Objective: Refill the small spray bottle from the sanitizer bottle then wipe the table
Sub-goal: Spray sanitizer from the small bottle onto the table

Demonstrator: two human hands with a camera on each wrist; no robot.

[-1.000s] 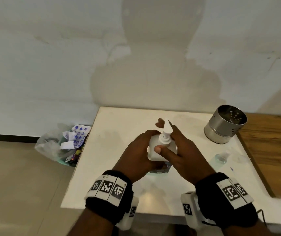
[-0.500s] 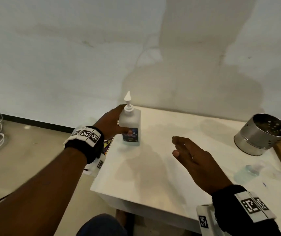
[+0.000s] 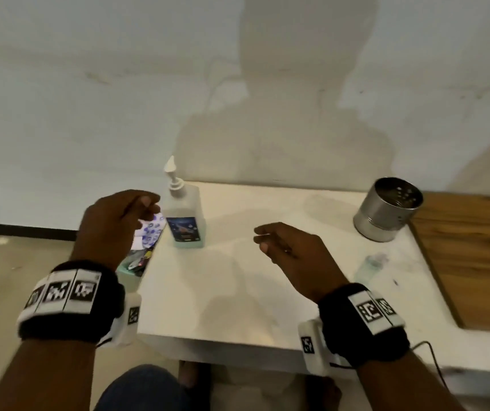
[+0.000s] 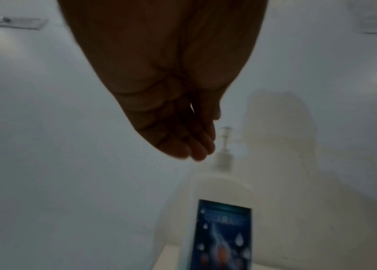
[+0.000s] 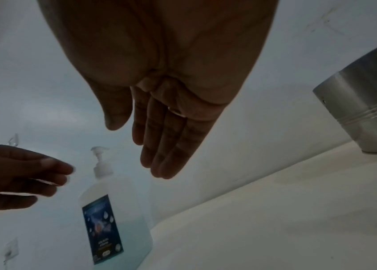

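Observation:
The sanitizer bottle (image 3: 185,215), clear with a white pump and a dark blue label, stands upright at the white table's (image 3: 238,292) far left corner; it also shows as the sanitizer bottle (image 4: 219,219) and the sanitizer bottle (image 5: 111,219). My left hand (image 3: 119,221) hovers just left of it, fingers loosely curled, holding nothing. My right hand (image 3: 285,247) floats above the table's middle, fingers relaxed and empty. The small spray bottle (image 3: 371,268), clear, lies on its side at the right of the table.
A steel perforated cup (image 3: 387,209) stands at the table's far right corner. A wooden surface (image 3: 475,256) adjoins the table on the right. A bin with paper scraps (image 3: 143,250) sits on the floor by the table's left edge. The wall is close behind.
My left hand carried the sanitizer bottle from the table's middle to the far left corner, let go and drew back. My right hand came off the pump and hovers empty.

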